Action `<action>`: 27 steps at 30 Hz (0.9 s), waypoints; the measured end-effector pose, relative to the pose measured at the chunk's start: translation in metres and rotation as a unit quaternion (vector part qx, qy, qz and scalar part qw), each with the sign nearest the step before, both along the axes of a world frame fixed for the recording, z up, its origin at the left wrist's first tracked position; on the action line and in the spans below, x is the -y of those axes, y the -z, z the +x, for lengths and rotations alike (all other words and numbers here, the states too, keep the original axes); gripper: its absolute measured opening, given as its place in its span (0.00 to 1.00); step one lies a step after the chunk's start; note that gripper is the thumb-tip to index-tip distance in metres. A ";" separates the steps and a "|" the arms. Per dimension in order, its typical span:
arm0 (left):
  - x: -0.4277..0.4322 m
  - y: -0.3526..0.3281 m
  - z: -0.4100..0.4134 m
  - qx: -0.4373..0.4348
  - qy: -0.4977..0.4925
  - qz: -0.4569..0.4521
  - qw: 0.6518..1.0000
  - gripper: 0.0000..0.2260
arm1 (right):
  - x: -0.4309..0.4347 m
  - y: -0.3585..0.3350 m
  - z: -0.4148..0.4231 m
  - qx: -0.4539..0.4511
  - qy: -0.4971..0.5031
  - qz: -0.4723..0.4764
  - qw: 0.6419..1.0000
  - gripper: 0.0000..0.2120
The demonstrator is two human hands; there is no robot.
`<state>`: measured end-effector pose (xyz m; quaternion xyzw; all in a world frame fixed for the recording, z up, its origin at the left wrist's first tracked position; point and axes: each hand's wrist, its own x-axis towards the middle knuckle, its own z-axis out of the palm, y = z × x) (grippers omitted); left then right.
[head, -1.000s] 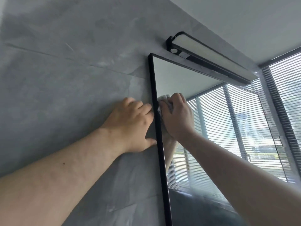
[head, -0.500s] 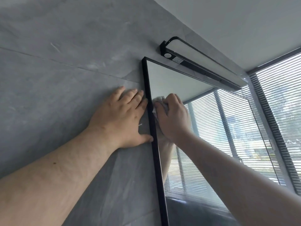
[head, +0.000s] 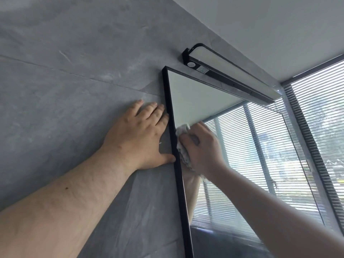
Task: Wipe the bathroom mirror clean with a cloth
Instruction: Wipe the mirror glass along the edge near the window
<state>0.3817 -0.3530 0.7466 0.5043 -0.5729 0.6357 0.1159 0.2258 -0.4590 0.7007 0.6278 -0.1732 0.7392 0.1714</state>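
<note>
A black-framed mirror [head: 195,94] hangs on a grey tiled wall and reflects a ceiling and window blinds. My right hand [head: 202,148] grips a bunched white cloth [head: 183,144] and presses it against the glass beside the left frame edge, below the upper left corner. Most of the cloth is hidden under the fingers. My left hand [head: 138,135] lies flat on the wall just left of the frame, fingers straight, thumb tip touching the black edge.
A black-cased light bar [head: 229,75] is mounted on the wall right above the mirror's top edge. A window with horizontal blinds [head: 322,116] fills the right side. The grey wall [head: 65,90] stretches left of the mirror.
My right hand with the cloth has slid a little down along the mirror's left edge. My left hand has stayed flat on the wall by the frame.
</note>
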 end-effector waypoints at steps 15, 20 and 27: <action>0.002 0.001 0.003 0.013 0.035 -0.013 0.999 0.49 | -0.015 -0.134 0.015 0.067 -0.024 0.055 0.996 0.15; 0.003 0.001 0.004 0.006 0.058 -0.012 0.998 0.49 | -0.018 -0.159 0.017 0.075 0.000 0.064 0.995 0.18; 0.001 0.001 0.004 -0.005 0.075 0.000 0.997 0.49 | -0.025 -0.159 0.017 0.049 0.034 0.079 0.995 0.17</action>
